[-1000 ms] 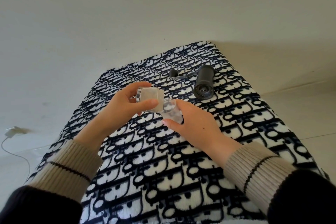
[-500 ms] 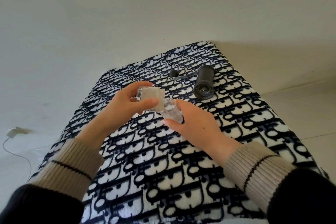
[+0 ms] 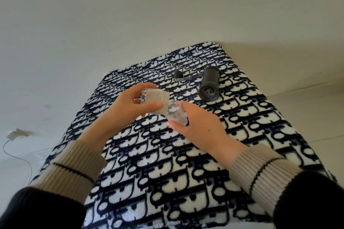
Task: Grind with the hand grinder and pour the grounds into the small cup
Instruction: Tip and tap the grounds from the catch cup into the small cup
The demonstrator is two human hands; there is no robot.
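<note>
Almost nothing has moved since the earlier frames: both hands hold the same pose over the cloth, the left one tipped a touch further.

We count one black cylindrical hand grinder [image 3: 209,84], lying on its side toward the far right of the black-and-white patterned plush cloth [image 3: 167,173], open end facing us. One dark crank handle with a round knob [image 3: 183,76] lies just beside it on the left, apart from the grinder body as far as we can see. One clear grounds jar holding pale powder [image 3: 155,102], one small clear cup [image 3: 176,114], two hands. One white charger with its cable [image 3: 15,134] sits on the floor at far left.

Hard to make out: the cup is transparent and mostly wrapped by fingers, so we cannot tell how much is in it. Jar base is hidden behind the left fingers. Whether powder is flowing is not readable. Both forearms are cut off by the lower frame edge; we only see beige ribbed cuffs on dark sleeves.

Our left hand [image 3: 130,109] grips the jar, thumb across the front, fingers behind, jar tipped with its mouth at the cup rim. Our right hand [image 3: 201,126] curls round the cup from the right, thumb underneath. Both are raised above the cloth, well apart from the grinder.
</note>
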